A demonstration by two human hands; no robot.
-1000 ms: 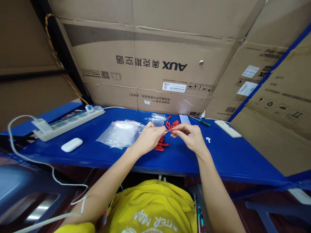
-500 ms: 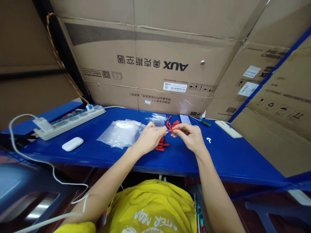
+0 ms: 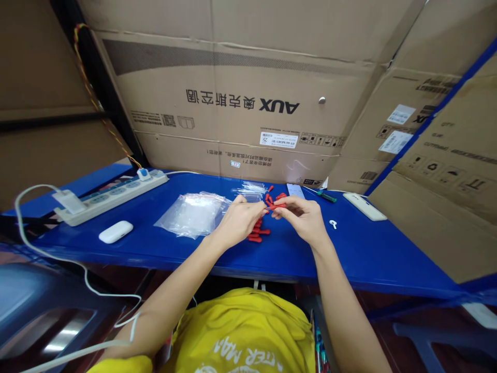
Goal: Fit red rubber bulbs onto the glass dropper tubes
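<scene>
Over the blue table, both my hands meet at the fingertips. The thumb and fingers of my right hand (image 3: 306, 217) pinch a small red handle-like piece (image 3: 279, 205), which points left. My left hand (image 3: 241, 216) is closed right against the left end of that piece; what its fingertips grip is hidden. Beneath and behind my hands lie several loose red pieces (image 3: 255, 239) of the same kind, partly covered by my left hand. Just beyond it is a pile of thin, shiny, straight rods (image 3: 252, 189).
Clear plastic bags (image 3: 192, 213) lie left of my hands, with a white earbud case (image 3: 115, 231) and a power strip (image 3: 116, 194) farther left. To the right are an earbud (image 3: 333, 224), a green-handled screwdriver (image 3: 326, 196) and a pale phone (image 3: 365, 206). Cardboard (image 3: 233, 67) walls the back.
My hands stay in nearly the same place. The red piece in my right fingers now shows more fully, lying almost level between the two hands.
</scene>
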